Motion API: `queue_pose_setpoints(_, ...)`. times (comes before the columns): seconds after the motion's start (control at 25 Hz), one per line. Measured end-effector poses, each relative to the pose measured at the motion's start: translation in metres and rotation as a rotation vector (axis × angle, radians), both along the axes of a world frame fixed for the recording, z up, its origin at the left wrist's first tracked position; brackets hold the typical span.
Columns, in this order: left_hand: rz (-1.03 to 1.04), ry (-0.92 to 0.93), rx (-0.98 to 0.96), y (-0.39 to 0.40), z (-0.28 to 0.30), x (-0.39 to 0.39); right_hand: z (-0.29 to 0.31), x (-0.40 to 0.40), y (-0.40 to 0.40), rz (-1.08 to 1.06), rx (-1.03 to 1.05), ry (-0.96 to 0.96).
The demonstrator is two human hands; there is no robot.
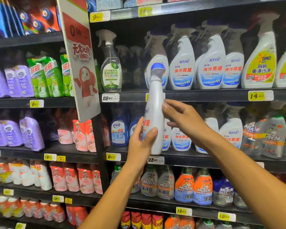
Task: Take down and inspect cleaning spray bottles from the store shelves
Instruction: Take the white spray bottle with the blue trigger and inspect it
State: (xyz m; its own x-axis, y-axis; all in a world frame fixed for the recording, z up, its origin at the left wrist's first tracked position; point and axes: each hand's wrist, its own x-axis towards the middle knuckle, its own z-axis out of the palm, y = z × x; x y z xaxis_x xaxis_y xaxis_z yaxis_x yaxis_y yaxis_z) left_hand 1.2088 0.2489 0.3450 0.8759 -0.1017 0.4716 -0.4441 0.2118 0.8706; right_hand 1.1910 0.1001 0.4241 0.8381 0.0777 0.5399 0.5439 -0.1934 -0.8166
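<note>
A white spray bottle [154, 111] with a blue cap is being held upright in front of the shelves, clear of them, and is being inspected edge-on, so only a sliver of its red lettering is being shown at its left edge. The lower body is being gripped by the left hand [141, 142], thumb across the near face and fingers curled behind. The neck is being touched by the fingertips of the right hand [182, 118], whose fingers are being kept loosely extended rather than wrapped around it. For the step to be done well, the weight should probably be carried low by the left hand while the bottle is being turned by the right, until the label is being faced. Behind, matching white bottles [211, 63] are being displayed in a row on a shelf [205, 95], above yellow price tags [260, 95].
</note>
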Motion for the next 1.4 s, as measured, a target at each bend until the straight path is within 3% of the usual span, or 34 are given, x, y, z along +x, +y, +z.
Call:
queue_pose_setpoints(0.12,0.204,-0.117,0.12,0.0,0.006,0.003,0.003,0.002,0.002,0.107,0.066,0.064)
queue_pose_setpoints(0.24,0.332,-0.211,0.318,0.002,0.009,0.004,0.009,0.012,0.002,0.074,0.142,0.083)
queue_pose_setpoints(0.32,0.295,-0.226,0.339,0.008,0.01,0.004,0.011,0.019,0.001,0.042,0.17,0.09)
queue_pose_setpoints(0.52,0.111,-0.135,0.167,0.038,0.017,0.016,0.011,0.031,0.001,0.025,0.171,0.091)
queue_pose_setpoints(0.8,-0.052,0.032,0.285,0.07,0.035,0.031,0.004,0.04,0.006,0.023,0.069,0.078)
queue_pose_setpoints(0.96,0.11,-0.161,0.283,0.059,0.029,0.014,-0.012,0.049,0.019,0.128,0.408,0.128)
queue_pose_setpoints(1.12,0.466,-0.488,0.53,0.045,0.023,-0.004,-0.024,0.054,0.036,0.244,0.762,0.213)
queue_pose_setpoints(1.28,0.54,-0.624,0.6,0.038,0.017,-0.01,-0.033,0.057,0.045,0.303,0.895,0.372)
queue_pose_setpoints(1.4,0.594,-0.734,0.611,0.038,0.009,-0.013,-0.04,0.061,0.048,0.33,0.915,0.364)
